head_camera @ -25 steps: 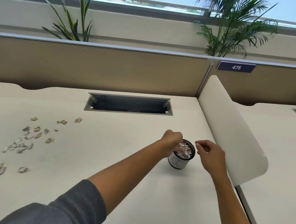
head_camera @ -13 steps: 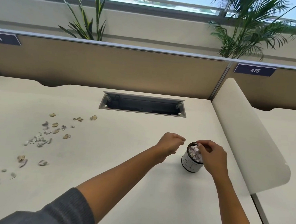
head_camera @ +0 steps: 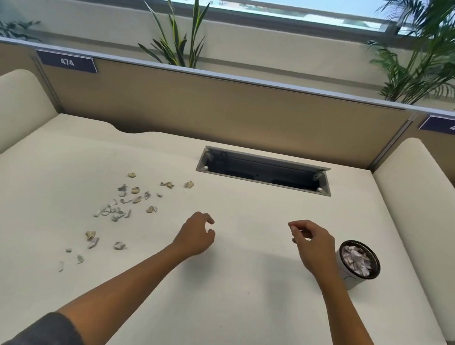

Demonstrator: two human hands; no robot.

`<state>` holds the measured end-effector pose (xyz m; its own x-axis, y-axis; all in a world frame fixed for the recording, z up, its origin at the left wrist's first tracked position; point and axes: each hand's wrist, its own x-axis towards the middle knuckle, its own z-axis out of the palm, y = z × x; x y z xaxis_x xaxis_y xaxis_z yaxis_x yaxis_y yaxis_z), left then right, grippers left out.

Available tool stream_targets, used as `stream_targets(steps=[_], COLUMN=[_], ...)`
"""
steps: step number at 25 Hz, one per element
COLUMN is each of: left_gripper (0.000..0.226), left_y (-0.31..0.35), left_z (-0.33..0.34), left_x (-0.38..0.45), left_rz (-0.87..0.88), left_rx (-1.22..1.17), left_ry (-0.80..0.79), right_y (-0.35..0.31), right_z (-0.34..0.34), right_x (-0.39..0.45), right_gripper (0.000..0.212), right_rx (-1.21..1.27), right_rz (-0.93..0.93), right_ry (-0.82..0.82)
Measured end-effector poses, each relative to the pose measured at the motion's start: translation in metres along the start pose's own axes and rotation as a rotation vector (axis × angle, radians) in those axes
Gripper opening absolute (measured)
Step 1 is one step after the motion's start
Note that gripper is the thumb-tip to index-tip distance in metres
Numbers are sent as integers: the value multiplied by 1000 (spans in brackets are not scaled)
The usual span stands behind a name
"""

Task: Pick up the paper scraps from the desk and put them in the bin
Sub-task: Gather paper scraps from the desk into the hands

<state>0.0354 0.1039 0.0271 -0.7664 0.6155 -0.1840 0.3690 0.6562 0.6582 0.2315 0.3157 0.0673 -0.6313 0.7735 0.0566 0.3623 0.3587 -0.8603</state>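
Left hand (head_camera: 195,237) over the desk (head_camera: 237,321), palm down, fingers loosely curled and apart, nothing held; whether it touches the surface cannot be told; right hand (head_camera: 311,245) likewise loose, thumb and forefinger drawn near each other at the tip, no scrap visible between them, so released as far as can be seen; the right hand is just left of the bin (head_camera: 358,263), not touching it; bin upright, white wall, dark rim, filled with crumpled paper up to the rim; the paper scraps (head_camera: 122,210) lie scattered on the desk well left of the bin, beyond the left hand, in a loose cluster with a few strays trailing toward the near edge; cable tray opening (head_camera: 264,172) sits behind the bin and to its left, toward the back partition (head_camera: 225,110); side divider (head_camera: 417,207) rises just right of the bin, leaving little room on that side; bare desk surface between bin and scraps, and between bin and near edge; grey sleeve (head_camera: 48,332) on the left forearm.
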Motion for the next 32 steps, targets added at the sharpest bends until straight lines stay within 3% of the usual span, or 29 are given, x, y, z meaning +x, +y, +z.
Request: stream_targets(steps=[6,9,14,17,25,28,32], left_gripper=[66,74,43,21,29,10,12], left_y=[-108,-142,-171,-173,-177,-179,-179], left_z=[-83,-112,-118,-112,-120,-122,-131], left_x=[23,28,31,26,19,20,17], left_rz=[-262,-354,-273,-219,-218,-220,-297], left_rx=[263,271,422,386,336,296,45], left_ry=[257,272,138,200,94,216,309], right_y=[-13,-17,-25,-31,-51,-63,-82], right_z=[38,49,65,75,133,166,215], right_x=[-1,-3,-4,-4,-7,-8,-5], right_gripper=[16,17,18,17,17,16,13], right_rx=[-23,-39,-62,-77,-122,-138,-174], right_rz=[22,35,42,36,-9,-21,-54], right_ry=[-60,-87,-123,-148,-298,-390,-532])
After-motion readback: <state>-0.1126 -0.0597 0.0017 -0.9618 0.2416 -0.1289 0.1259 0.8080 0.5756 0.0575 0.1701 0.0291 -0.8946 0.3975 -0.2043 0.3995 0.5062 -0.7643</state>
